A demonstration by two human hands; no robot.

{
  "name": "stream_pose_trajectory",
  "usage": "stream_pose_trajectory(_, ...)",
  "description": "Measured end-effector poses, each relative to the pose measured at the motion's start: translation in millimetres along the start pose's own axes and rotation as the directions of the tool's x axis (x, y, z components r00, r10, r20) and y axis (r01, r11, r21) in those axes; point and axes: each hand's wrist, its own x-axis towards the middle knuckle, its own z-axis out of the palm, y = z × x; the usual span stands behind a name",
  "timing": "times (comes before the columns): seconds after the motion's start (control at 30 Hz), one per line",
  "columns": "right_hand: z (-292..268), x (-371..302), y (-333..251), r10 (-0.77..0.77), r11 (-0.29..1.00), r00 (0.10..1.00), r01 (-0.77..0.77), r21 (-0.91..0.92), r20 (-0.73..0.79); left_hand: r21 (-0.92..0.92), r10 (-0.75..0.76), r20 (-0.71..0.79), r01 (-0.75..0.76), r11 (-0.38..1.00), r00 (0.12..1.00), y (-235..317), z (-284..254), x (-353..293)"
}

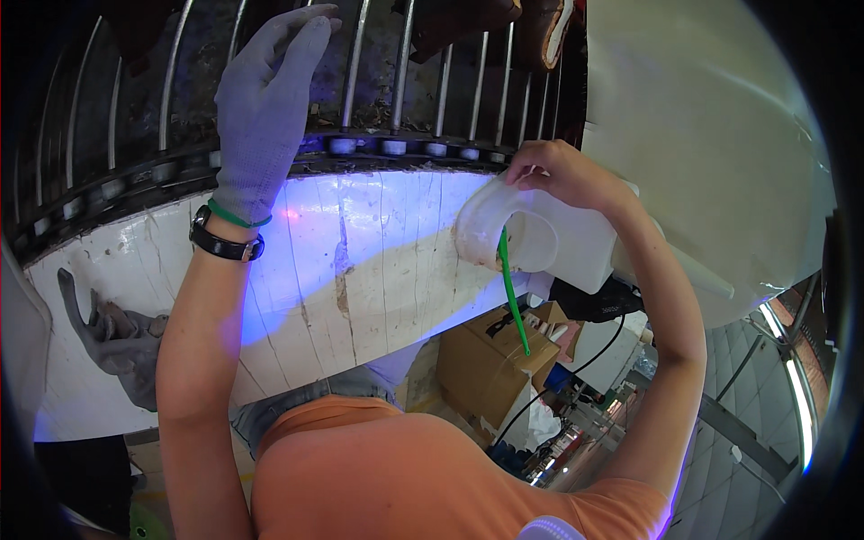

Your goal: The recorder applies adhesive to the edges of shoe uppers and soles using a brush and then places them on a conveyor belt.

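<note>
The left hand (264,112), in one grey knit glove with one black wristwatch (225,244) and one green band (236,217) at the wrist, is spread flat and open with fingers together, resting against the row of metal rods (396,67) above the white slatted surface (360,270). The bare right hand (560,173) is closed over the top edge of one translucent white plastic jug (531,238), tipped on its side with its mouth facing left. One green stick (514,292) hangs from the jug's mouth, pointing down. A second grey glove (112,337) lies loose at the left of the white surface. Two cardboard boxes (486,369) sit below.
</note>
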Motion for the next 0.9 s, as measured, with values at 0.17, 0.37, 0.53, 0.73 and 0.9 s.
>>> stream_pose_trajectory(0.17,-1.6,9.8,6.2,0.048,0.989,0.995,-0.060,0.137,0.091,-0.021,0.010,0.001,-0.010,1.000,1.000,-1.4,0.7,-0.5)
stream_pose_trajectory(0.37,-2.4,17.6,2.3,0.158,0.978,0.979,-0.173,0.118,0.133,-0.081,-0.065,0.019,0.066,0.995,0.998,-5.9,0.0,-1.0)
stream_pose_trajectory(0.53,-4.1,20.1,5.0,0.108,0.973,0.978,-0.141,0.183,0.178,-0.037,-0.112,0.033,0.113,0.993,0.993,-3.8,-2.6,-0.3)
stream_pose_trajectory(0.73,-2.2,24.2,3.9,0.084,0.972,0.980,-0.120,0.200,0.180,-0.076,-0.057,0.041,0.060,0.995,0.998,-5.0,-2.0,-2.1)
stream_pose_trajectory(0.9,-3.0,29.7,3.8,0.053,0.979,0.972,-0.095,0.179,0.229,-0.047,0.000,0.045,0.002,0.999,0.999,-6.9,-4.5,-1.8)
